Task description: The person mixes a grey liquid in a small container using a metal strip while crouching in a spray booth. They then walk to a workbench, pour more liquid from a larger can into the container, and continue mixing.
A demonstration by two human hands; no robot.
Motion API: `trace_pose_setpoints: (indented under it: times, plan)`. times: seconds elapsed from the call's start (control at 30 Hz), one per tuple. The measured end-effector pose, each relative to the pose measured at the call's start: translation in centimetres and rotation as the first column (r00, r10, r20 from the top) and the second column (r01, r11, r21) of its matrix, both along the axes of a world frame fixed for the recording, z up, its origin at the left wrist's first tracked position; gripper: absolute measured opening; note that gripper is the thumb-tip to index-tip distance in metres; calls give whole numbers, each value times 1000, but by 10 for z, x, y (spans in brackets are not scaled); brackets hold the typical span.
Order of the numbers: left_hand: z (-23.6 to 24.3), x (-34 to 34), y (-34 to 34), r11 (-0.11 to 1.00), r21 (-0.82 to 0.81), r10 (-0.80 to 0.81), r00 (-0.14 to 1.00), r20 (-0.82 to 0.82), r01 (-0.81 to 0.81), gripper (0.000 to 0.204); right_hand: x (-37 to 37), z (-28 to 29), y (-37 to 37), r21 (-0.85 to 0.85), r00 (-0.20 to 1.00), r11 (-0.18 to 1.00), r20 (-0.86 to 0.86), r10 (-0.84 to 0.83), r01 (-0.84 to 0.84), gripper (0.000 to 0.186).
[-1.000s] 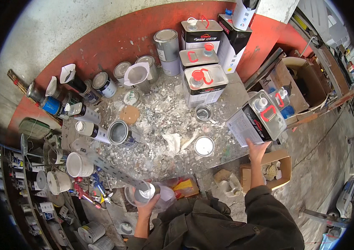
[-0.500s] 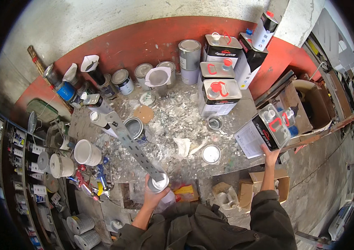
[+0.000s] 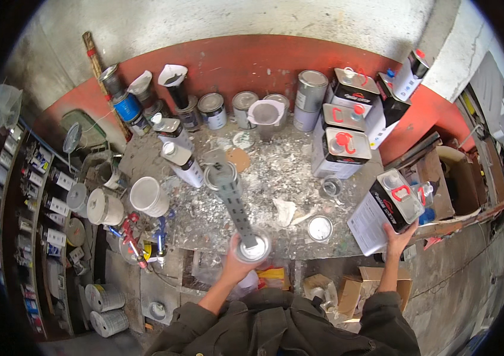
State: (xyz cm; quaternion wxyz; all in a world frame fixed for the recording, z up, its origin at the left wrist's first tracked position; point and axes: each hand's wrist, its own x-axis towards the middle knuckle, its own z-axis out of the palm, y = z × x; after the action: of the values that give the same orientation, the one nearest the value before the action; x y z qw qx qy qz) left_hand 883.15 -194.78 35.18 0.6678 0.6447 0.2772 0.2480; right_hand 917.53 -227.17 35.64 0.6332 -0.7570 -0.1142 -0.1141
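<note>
My left hand (image 3: pixel 237 267) is wrapped round a small clear cup (image 3: pixel 265 249) at the near edge of the workbench. White stuff shows in the cup, and a long grey metal strip with slots (image 3: pixel 237 207) stands in it, leaning away from me. At the bench's right end, my right hand (image 3: pixel 399 238) grips the near side of a rectangular metal can (image 3: pixel 370 216) with a red handle and pale cap. The can is tilted; I cannot tell whether it touches the bench. Between them sit an open tin of white material (image 3: pixel 320 228) and a crumpled white cloth (image 3: pixel 284 210).
Several tins and metal cans (image 3: pixel 341 151) line the back of the paint-spattered workbench (image 3: pixel 204 225). Spray guns (image 3: pixel 130 234) hang at the left beside white tubs (image 3: pixel 149 197). Cardboard boxes (image 3: pixel 376 285) lie below the near edge. Shelves of tins (image 3: pixel 44 202) run along the left.
The view has shifted, so the bench appears farther right. My left hand has moved the cup slightly right, and the strip stands steeper. My right hand still grips the can.
</note>
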Motion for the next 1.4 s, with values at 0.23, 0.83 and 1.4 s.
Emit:
trace_pose_setpoints:
  times: [0.23, 0.83, 1.4]
  plan:
    - [-16, 32, 5, 992, -66, -110, 993, -37, 108, 88, -59, 46, 3, -122, 979, 972, -39, 199, -202, 128]
    - [-64, 63, -13, 994, -18, -104, 994, 23, 104, 83, -138, 131, 50, -673, 825, 563, -129, 550, -480, 129]
    - [-56, 58, -9, 993, 84, -88, 996, -1, 88, 75, -136, 181, 89, -840, 747, 306, -164, 644, -448, 119]
